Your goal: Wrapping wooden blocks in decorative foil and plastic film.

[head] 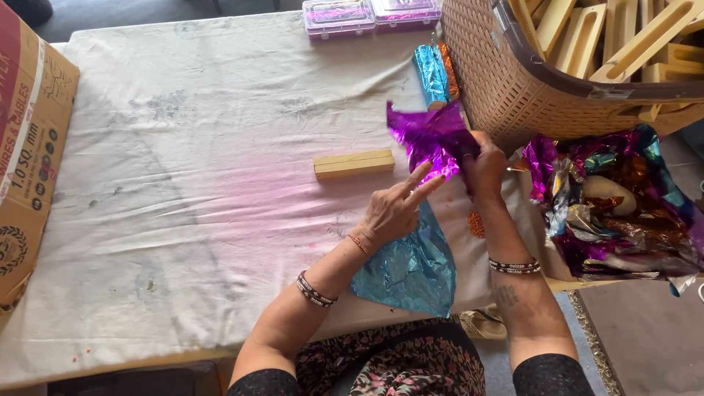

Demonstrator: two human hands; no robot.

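A: Purple foil [429, 136]?
B: 2 o'clock on worktop [183, 220]. Right hand [484, 169] pinching it, left hand [396, 209] loose, fingers spread alongside.
A: Handling?
B: Likely light, crinkly, tears easily. Grip edges.

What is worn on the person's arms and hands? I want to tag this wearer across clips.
The left hand has a thin orange thread at the wrist and a dark beaded bangle lower down. The right hand has a dark patterned bangle and a small dark forearm mark. Both upper arms show dark sleeves.

Two plastic boxes [370, 15], two foil rolls [437, 72], one wooden block [353, 163], one basket [499, 81].
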